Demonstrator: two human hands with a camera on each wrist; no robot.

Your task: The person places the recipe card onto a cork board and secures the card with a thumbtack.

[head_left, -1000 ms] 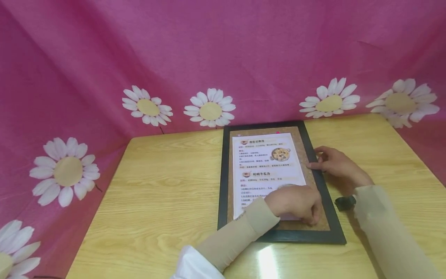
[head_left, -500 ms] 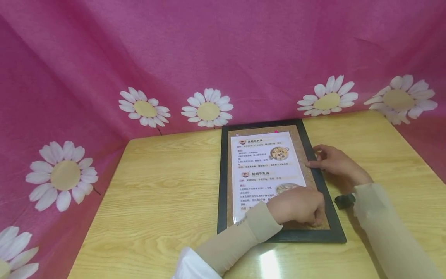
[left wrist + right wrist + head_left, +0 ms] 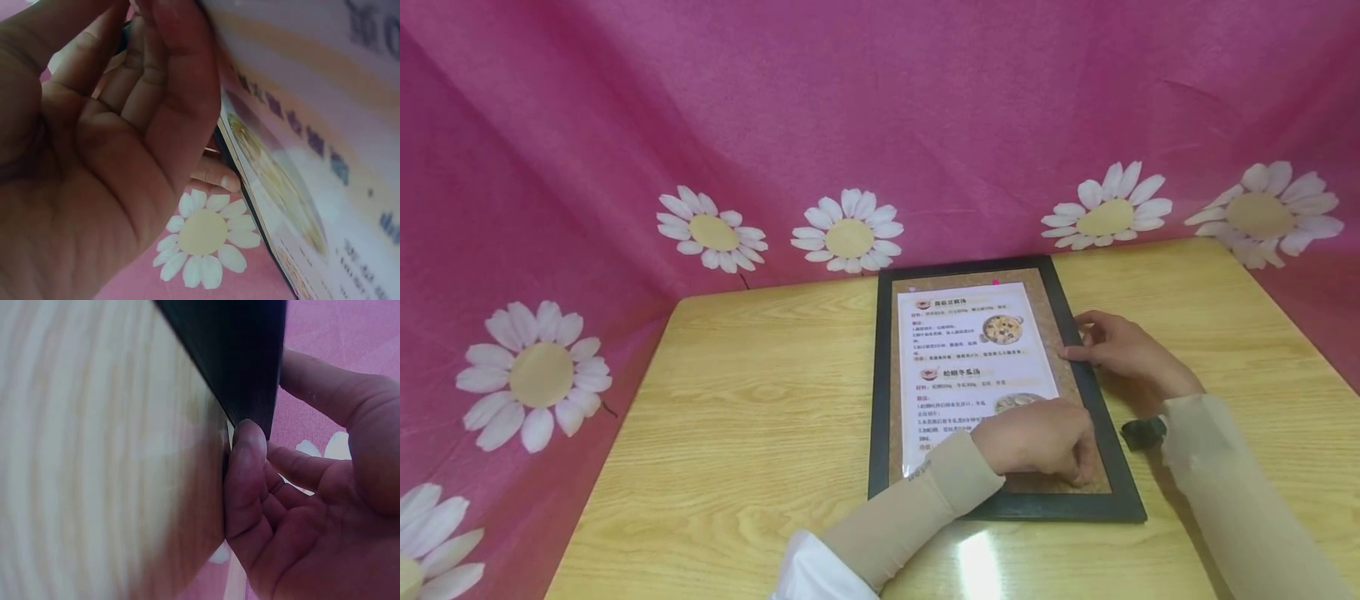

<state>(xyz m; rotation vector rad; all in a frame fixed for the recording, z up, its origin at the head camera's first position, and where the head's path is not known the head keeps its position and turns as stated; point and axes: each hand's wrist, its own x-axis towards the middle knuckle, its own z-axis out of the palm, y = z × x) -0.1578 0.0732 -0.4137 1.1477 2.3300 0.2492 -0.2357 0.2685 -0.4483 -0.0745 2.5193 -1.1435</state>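
A cork board [image 3: 1120, 507] with a black frame lies on the table, bearing a printed recipe sheet [image 3: 970, 342] with soup pictures. A bright pink pin [image 3: 996, 282] and a pale pin [image 3: 912, 290] sit at the sheet's top corners. My left hand [image 3: 1037, 437] bends over the sheet's lower right corner, fingers curled and fingertips down at the cork; anything between them is hidden. In the left wrist view the sheet [image 3: 337, 112] runs alongside its fingers. My right hand [image 3: 1131, 354] pinches the board's right edge; the right wrist view shows fingers [image 3: 248, 456] against the black frame.
The wooden table [image 3: 752, 417] extends left and right of the board. A pink curtain [image 3: 775, 108] with white daisies hangs behind it and along the left side. A small black object [image 3: 1142, 433] is at the right wrist.
The head view has shifted slightly. My left hand stays at the sheet's lower right corner with small motions, and my right hand keeps its place on the board's edge.
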